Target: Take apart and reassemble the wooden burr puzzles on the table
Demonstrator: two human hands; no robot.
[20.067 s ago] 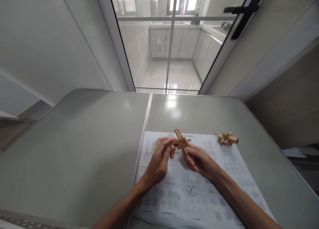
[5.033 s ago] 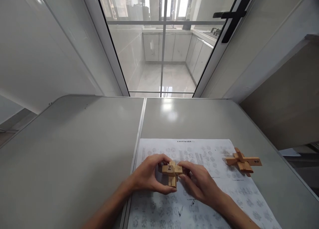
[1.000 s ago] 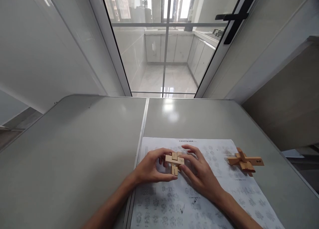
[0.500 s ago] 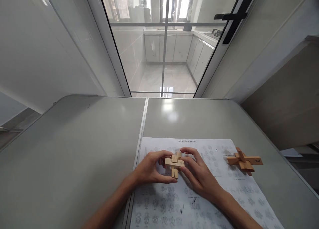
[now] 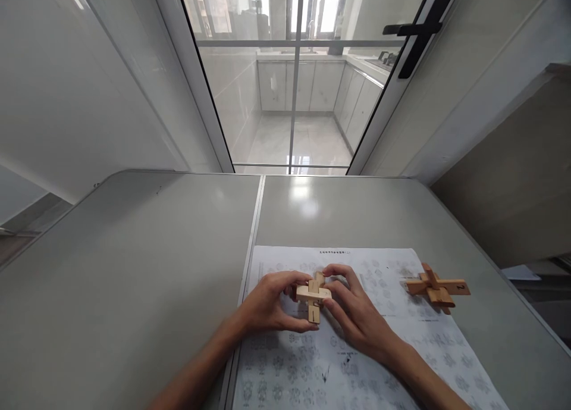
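Observation:
A light wooden burr puzzle [image 5: 314,295], made of interlocked crossing bars with dark marks on them, is held between my two hands above the printed sheet [image 5: 285,371]. My left hand [image 5: 272,300] grips it from the left, thumb near the lower end of the front bar and fingers behind. From the right, my right hand [image 5: 357,309] pinches it with thumb and fingertips at the bar ends. The back of the puzzle is partly hidden by fingers. A darker wooden burr puzzle [image 5: 438,288], with a "2" on one bar, lies at the sheet's right edge.
The grey table [image 5: 169,279] has a metal seam [image 5: 255,219] running just left of the sheet. Beyond its far edge stands a glass door [image 5: 294,100] with a black handle [image 5: 422,32]. Walls flank the table on both sides.
The light wooden puzzle has tilted slightly in my hands, showing more of its front bar, and sits a touch lower. Both hands stay in nearly the same place.

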